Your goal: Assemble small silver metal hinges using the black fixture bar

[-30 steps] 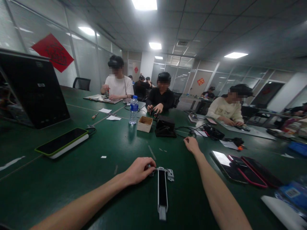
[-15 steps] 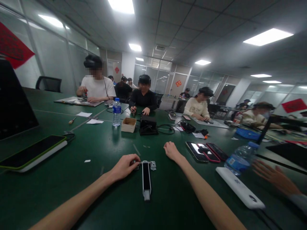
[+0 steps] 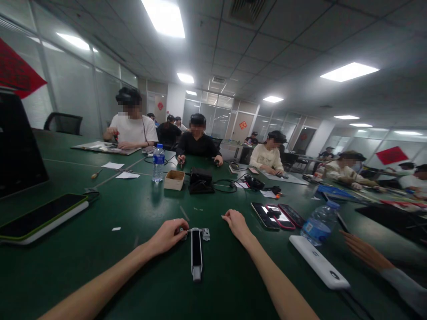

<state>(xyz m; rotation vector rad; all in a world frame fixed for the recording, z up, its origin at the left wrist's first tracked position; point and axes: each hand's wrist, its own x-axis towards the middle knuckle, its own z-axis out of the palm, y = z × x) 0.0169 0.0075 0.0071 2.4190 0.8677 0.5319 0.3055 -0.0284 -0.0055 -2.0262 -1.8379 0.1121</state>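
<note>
On the green table before me lies a long, narrow piece (image 3: pixel 196 253) with a dark middle and a pale frame. A small metal bracket (image 3: pixel 206 234) with holes sits at the right of its far end. My left hand (image 3: pixel 169 235) is closed, its thumb and fingers pinching a small metal part at the left of that far end. To the right, apart from the piece, my right hand (image 3: pixel 236 223) rests near the table with fingers curled together. Whatever its fingertips hold, if anything, is too small to make out.
Phones (image 3: pixel 275 215), a water bottle (image 3: pixel 320 222) and a white power bank (image 3: pixel 319 261) stand right, near another person's hand (image 3: pixel 365 251). Ahead are a small box (image 3: pixel 174 180), a black device (image 3: pixel 201 180) and another bottle (image 3: pixel 159 163). A green-edged phone (image 3: pixel 43 215) lies left.
The view has turned slightly, so things sit further left and a little lower. My hands keep nearly the same places. The person in black opposite has moved their hands further apart.
</note>
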